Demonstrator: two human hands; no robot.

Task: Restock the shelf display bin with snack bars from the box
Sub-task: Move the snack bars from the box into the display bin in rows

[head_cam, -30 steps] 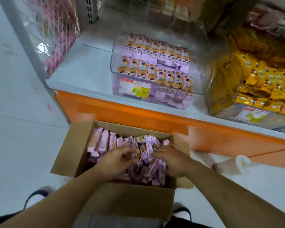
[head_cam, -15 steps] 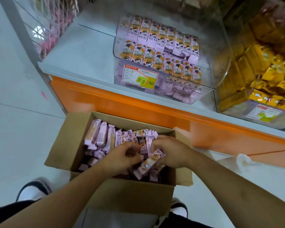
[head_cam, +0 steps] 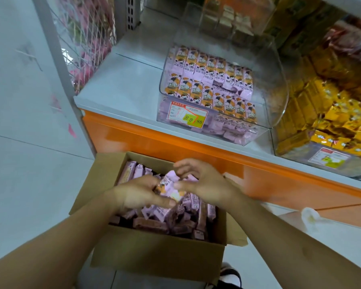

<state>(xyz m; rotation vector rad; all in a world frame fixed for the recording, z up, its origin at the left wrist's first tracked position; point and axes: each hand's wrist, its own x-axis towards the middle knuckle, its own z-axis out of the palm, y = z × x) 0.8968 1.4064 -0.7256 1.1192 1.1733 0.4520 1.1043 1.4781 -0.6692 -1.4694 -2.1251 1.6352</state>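
Snack bars (head_cam: 168,185), small purple bunch, gathered above open box (head_cam: 154,253) between left hand (head_cam: 133,195) and right hand (head_cam: 204,180), fingers curled loosely round; best squared, faces aligned, before transfer to display bin (head_cam: 265,134) rows.

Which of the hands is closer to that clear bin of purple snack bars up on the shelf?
Right. The right hand is raised over the box's far side, below the clear bin; the left hand is lower and further left, both gripping a bunch of bars.

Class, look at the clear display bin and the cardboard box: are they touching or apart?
Apart. The head view shows the display bin up on the shelf, with the orange shelf front plainly separating it from the cardboard box below.
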